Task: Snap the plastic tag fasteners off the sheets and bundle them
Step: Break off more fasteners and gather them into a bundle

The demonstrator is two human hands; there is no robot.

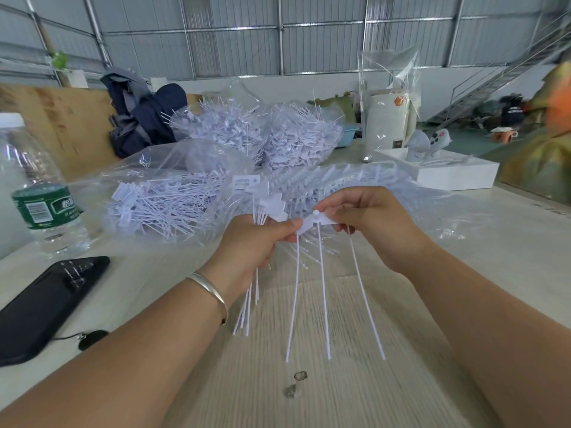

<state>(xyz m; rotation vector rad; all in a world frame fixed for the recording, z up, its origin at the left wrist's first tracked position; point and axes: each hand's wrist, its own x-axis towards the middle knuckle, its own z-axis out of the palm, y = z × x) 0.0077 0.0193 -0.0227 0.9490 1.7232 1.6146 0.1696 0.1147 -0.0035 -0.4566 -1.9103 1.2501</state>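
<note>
Pinching a short strip of fasteners (315, 222) above the surface (309, 396), both hands were mid-snap: the left hand (250, 242) also gripped a loose bundle (251, 291), the right hand (367, 223) held the strip's end. Next, probably, a twist apart.

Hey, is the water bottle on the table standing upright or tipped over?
Upright. The water bottle stands on its base with its white cap on top.
</note>
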